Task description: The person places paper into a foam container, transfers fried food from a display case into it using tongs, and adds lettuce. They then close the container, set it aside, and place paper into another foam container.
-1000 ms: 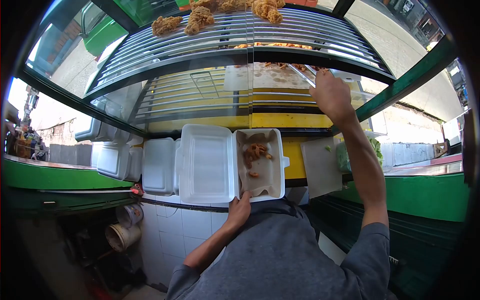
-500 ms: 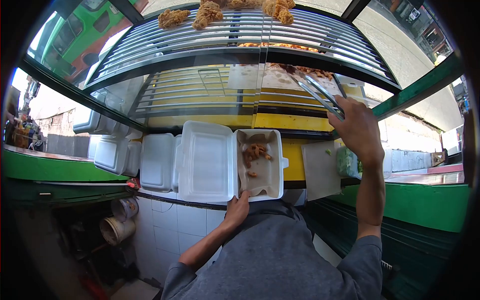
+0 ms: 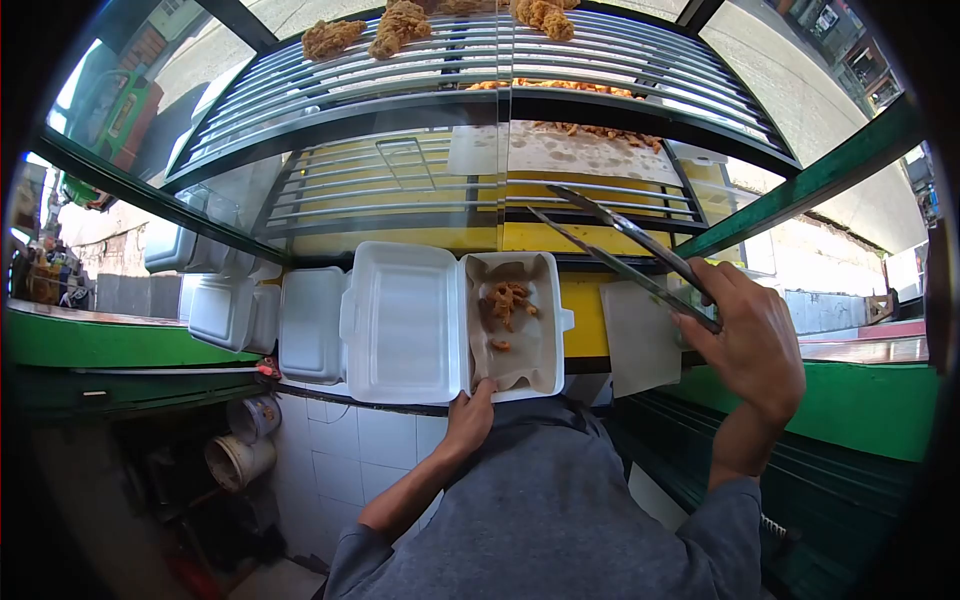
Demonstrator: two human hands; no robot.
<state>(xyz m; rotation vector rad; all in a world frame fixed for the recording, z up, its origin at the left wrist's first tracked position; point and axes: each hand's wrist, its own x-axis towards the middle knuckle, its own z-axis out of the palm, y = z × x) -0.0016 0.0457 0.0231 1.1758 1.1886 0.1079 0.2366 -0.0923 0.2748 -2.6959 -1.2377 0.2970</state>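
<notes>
An open white foam box [image 3: 405, 325] lies on the counter, its lid folded out to the left. Brown paper [image 3: 537, 345] lines its right half, and small fried pieces [image 3: 507, 302] rest on the paper. My left hand [image 3: 470, 418] grips the front edge of the box near the hinge. Metal tongs [image 3: 640, 240] are held in my right hand [image 3: 748, 335], to the right of the box. Their tips are apart, pointing up and left, with nothing visible between them, in front of the display rack.
Fried chicken [image 3: 400, 28] sits on the upper rack [image 3: 340, 95]. Below it, a lined tray [image 3: 590, 158] holds small fried pieces. Closed foam boxes [image 3: 312, 325] stand at the left. A paper sheet [image 3: 640, 340] lies right of the open box. Green frame bars [image 3: 800, 205] slope at both sides.
My right hand has moved down and slightly right, bringing the tongs away from the lined tray toward the open box. My left hand stays on the box edge.
</notes>
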